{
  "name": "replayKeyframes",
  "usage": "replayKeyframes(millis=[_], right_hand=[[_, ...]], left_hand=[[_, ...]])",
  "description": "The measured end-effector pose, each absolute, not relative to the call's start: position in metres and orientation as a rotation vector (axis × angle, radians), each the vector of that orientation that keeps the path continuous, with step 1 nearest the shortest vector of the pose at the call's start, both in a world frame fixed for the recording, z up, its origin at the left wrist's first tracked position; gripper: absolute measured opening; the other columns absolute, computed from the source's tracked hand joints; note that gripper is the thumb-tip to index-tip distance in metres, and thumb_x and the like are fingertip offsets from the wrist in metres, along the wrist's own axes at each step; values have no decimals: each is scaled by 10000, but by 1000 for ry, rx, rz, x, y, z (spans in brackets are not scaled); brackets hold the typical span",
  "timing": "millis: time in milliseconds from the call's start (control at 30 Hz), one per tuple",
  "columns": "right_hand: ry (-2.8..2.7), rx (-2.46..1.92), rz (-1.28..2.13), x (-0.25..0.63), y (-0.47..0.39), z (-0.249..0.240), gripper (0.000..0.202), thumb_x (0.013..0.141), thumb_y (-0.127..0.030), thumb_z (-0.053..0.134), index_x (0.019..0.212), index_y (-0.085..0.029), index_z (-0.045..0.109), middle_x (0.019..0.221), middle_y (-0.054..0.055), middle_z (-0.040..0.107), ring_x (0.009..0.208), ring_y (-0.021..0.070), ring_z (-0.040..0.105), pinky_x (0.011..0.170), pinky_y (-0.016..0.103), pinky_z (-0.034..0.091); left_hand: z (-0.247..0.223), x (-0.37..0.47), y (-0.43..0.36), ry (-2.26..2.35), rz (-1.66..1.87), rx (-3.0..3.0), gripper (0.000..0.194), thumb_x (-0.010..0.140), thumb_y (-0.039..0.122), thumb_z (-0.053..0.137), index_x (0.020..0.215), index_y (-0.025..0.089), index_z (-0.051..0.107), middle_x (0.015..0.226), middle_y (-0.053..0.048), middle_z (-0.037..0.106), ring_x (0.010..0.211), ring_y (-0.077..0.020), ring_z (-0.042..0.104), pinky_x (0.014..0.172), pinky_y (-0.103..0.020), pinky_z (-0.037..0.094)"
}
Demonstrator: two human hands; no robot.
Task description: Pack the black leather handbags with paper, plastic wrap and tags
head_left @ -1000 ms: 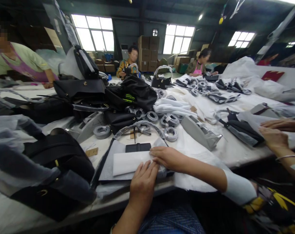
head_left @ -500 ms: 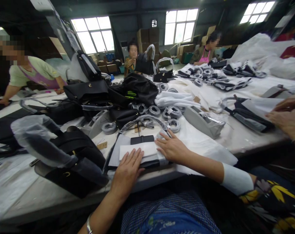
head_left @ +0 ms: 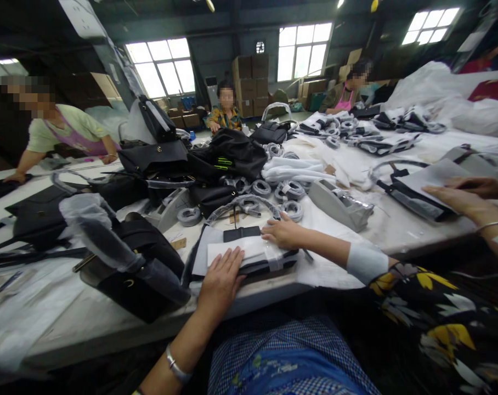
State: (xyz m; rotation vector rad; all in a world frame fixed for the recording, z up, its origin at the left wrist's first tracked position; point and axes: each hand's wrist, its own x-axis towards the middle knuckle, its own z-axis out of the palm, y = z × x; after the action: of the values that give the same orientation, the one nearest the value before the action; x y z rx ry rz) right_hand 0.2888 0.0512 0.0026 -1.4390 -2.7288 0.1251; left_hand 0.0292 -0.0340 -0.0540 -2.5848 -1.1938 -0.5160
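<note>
Black bag, flat along the near edge of the worktop, white sheet folded over it, black tab just beyond, clear strip glinting across the right end! The wrapped handle arches out on the far side. To the hands: left hand palm down, stretched flat, fingers straight and close together on the sheet. Right hand angled in from the right, fingers slightly spread, tips at the sheet's far right corner.
</note>
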Motion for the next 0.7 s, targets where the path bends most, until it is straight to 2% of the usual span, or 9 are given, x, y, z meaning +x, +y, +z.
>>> replayKeyframes(millis=[133, 200, 267, 333, 400, 467, 500, 600, 700], right_hand=[[-2514, -1443, 55, 290, 15, 8, 344, 1044, -319, 406, 1225, -175, 660, 1216, 126, 685, 1229, 266, 554, 1105, 455, 275], [-2349, -1369, 127, 283, -20, 3, 375, 1041, -370, 397, 1197, -169, 672, 1145, 138, 702, 1110, 259, 616, 1000, 383, 389], [-2222, -1327, 369, 274, -54, -7, 372, 1030, -406, 403, 1092, -196, 704, 988, 110, 730, 940, 242, 669, 858, 339, 459], [-2059, -1357, 744, 266, -77, -20, 326, 1001, -429, 451, 1018, -213, 695, 872, 77, 725, 807, 231, 689, 751, 331, 494], [-1771, -1363, 1156, 260, -88, -33, 279, 948, -463, 533, 955, -213, 657, 831, 57, 704, 788, 242, 701, 698, 339, 533], [-1397, -1277, 1476, 255, -92, -43, 279, 878, -489, 630, 906, -212, 613, 873, 54, 684, 910, 265, 704, 759, 366, 570], [-1207, -1200, 1581, 252, -93, -46, 288, 842, -483, 677, 903, -212, 601, 929, 59, 677, 1007, 274, 686, 838, 385, 567], [-694, -965, 1690, 238, -94, -51, 327, 768, -427, 751, 960, -220, 588, 1126, 78, 649, 1184, 279, 615, 1036, 421, 478], [-375, -878, 1575, 221, -86, -54, 317, 746, -408, 725, 958, -232, 569, 1220, 100, 634, 1226, 285, 589, 1052, 438, 465]], left_hand=[[-42, 20, -33, -1179, -501, -2669, 598, 908, 225, 615, 1462, 142, 404, 1471, -134, 498, 1343, -249, 490, 1097, -412, 436], [-32, 11, -29, -1183, -480, -2749, 663, 886, 232, 657, 1481, 156, 372, 1468, -123, 505, 1328, -223, 508, 1091, -364, 444], [-22, 3, -25, -1141, -408, -2839, 687, 871, 225, 686, 1482, 185, 375, 1470, -108, 506, 1320, -195, 515, 1086, -319, 443], [-15, -2, -22, -1082, -308, -2833, 669, 846, 220, 721, 1451, 243, 436, 1484, -105, 490, 1357, -227, 475, 1114, -380, 414], [-12, -4, -21, -1089, -237, -2716, 665, 810, 244, 765, 1412, 325, 493, 1503, -117, 462, 1397, -323, 410, 1121, -547, 366], [-16, -6, -22, -1134, -216, -2609, 681, 807, 276, 769, 1414, 386, 482, 1507, -128, 451, 1393, -388, 394, 1073, -640, 366], [-19, -7, -23, -1143, -215, -2600, 686, 823, 283, 752, 1432, 395, 455, 1506, -126, 454, 1383, -385, 411, 1061, -624, 390], [-29, -11, -22, -1129, -274, -2665, 656, 883, 289, 680, 1475, 341, 404, 1485, -95, 488, 1349, -303, 479, 1050, -464, 469], [-32, -9, -21, -1185, -427, -2690, 585, 934, 319, 606, 1481, 297, 398, 1459, -61, 522, 1301, -234, 537, 1000, -352, 519]])
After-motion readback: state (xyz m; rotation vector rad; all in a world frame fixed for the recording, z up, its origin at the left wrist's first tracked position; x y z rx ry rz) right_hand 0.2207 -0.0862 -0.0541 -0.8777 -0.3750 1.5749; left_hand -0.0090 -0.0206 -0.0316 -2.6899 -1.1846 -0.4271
